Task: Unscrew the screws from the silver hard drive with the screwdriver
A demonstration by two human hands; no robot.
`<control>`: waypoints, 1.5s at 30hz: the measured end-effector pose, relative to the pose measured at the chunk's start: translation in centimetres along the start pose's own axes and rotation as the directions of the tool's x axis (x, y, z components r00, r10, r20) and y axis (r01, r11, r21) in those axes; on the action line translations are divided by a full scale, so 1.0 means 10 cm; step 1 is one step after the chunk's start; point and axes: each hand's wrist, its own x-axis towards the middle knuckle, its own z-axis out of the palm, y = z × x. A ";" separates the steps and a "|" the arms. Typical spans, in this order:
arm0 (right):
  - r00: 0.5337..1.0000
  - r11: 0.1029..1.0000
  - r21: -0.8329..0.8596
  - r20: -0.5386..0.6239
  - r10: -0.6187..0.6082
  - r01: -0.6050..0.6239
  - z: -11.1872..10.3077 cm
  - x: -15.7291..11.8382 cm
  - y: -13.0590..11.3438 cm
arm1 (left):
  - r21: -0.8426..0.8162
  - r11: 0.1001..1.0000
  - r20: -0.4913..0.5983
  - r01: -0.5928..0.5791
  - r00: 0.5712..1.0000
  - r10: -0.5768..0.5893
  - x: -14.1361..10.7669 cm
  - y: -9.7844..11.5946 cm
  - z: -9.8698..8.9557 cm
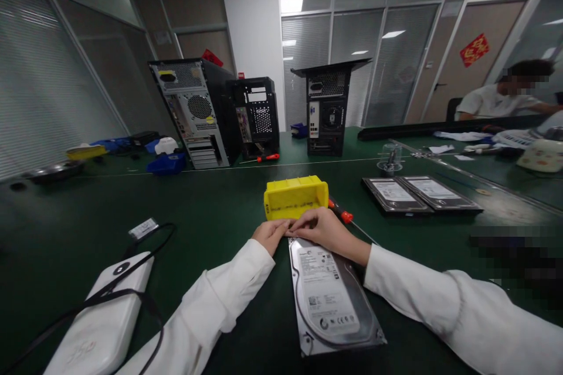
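Observation:
A silver hard drive (328,299) with a white label lies flat on the green table in front of me. At its far end my left hand (270,234) and my right hand (319,227) meet, fingertips together. The fingers of both are closed in a pinch; whatever is between them is too small to make out. Just beyond the fingers stands a yellow bin (295,196), its open side towards me. A screwdriver (346,217) with a red and black handle lies to the right of the bin, its shaft passing behind my right wrist.
Two more hard drives (422,194) lie at the right, near a clear container (390,158). A white power bank (103,310) with black cables is at the left. Computer cases (197,111), a blue bin (166,164) and a red screwdriver (268,157) are farther back. A person (501,96) sits at back right.

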 end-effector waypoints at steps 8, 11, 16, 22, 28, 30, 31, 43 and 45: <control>0.998 0.996 -0.074 0.041 -0.054 0.057 -0.03 -0.02 -0.07 | -0.098 0.995 0.058 0.027 0.998 -0.021 -0.09 0.06 -0.14; 0.997 0.992 -0.106 0.047 -0.067 0.072 -0.03 -0.04 -0.11 | -0.141 0.990 0.088 0.029 0.996 -0.017 -0.11 0.05 -0.16; 0.995 0.984 -0.158 0.072 -0.069 0.080 -0.03 -0.06 -0.14 | -0.209 0.977 0.125 0.030 0.992 -0.004 -0.09 -0.10 -0.17; 0.992 0.973 -0.213 0.105 -0.070 0.091 -0.02 -0.07 -0.15 | -0.225 0.974 0.125 0.023 0.992 0.006 -0.04 -0.23 -0.16; 0.989 0.963 -0.249 0.126 -0.071 0.101 -0.03 -0.07 -0.15 | -0.244 0.970 0.152 0.013 0.988 0.025 -0.04 -0.23 -0.17; 0.988 0.960 -0.259 0.132 -0.075 0.107 -0.05 -0.07 -0.15 | -0.250 0.968 0.174 0.009 0.984 0.035 -0.06 -0.20 -0.17; 0.988 0.959 -0.263 0.134 -0.076 0.109 -0.05 -0.08 -0.15 | -0.250 0.968 0.184 0.007 0.982 0.041 -0.07 -0.19 -0.18; 0.983 0.939 -0.311 0.152 -0.104 0.148 -0.04 -0.09 -0.12 | -0.113 0.990 0.167 -0.086 0.980 0.104 -0.12 -0.04 -0.19; 0.980 0.935 -0.320 0.168 -0.102 0.152 -0.04 -0.10 -0.13 | -0.090 0.991 0.176 -0.099 0.978 0.114 -0.12 -0.03 -0.20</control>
